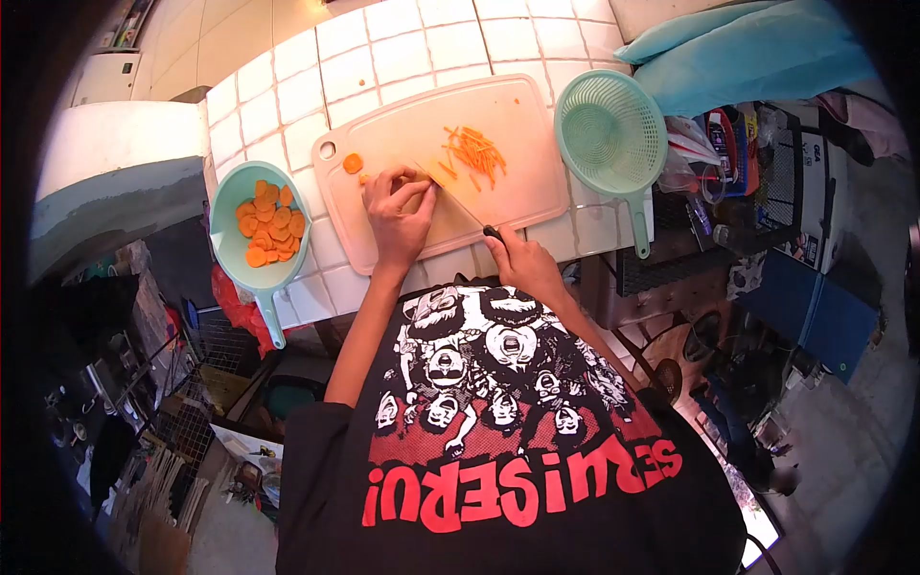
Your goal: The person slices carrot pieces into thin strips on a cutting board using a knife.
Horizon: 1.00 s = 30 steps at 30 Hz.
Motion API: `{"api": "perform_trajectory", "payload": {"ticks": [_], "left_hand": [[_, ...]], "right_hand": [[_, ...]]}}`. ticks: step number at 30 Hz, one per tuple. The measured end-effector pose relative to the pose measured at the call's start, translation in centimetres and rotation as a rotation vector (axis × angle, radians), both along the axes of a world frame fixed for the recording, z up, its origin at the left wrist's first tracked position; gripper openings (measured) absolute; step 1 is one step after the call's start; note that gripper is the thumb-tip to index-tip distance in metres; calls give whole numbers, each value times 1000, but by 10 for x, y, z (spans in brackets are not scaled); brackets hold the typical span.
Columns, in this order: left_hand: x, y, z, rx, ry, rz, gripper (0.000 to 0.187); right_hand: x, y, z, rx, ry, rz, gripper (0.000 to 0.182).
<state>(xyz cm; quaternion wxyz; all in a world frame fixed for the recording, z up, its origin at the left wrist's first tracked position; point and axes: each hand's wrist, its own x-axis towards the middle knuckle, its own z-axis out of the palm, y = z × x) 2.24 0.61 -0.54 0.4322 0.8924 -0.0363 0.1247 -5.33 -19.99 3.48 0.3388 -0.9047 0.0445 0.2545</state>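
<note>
My right hand (525,264) grips a knife (493,233) by its dark handle, the thin blade slanting up and left across the pale cutting board (517,206). At the blade's far end, my left hand (398,218) is closed, thumb and fingers pressed together on the board; what they pinch is hidden. Thin carrot strips (475,156) lie in a loose pile beyond the blade, with a few stray strips close to it. A round carrot slice (352,163) rests near the board's hole, and a small orange piece shows partly behind my left fingers.
A green colander (222,251) with several carrot slices (272,225) stands left of the board. Another green colander (610,123) sits at the right, its handle over the counter edge. White tiles (395,57) cover the counter. Blue cloth (757,57) lies at the far right.
</note>
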Motion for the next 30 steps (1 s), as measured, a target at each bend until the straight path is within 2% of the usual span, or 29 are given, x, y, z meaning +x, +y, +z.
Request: {"api": "perform_trajectory", "payload": {"ticks": [9, 16, 30], "left_hand": [[0, -1, -1, -5, 20, 14, 9], [1, -2, 1, -12, 4, 14, 8], [1, 1, 0, 26, 2, 0, 10]], "right_hand": [[6, 8, 5, -57, -19, 25, 32], [-3, 0, 3, -26, -15, -77, 34], [0, 7, 3, 6, -6, -10, 36]]}}
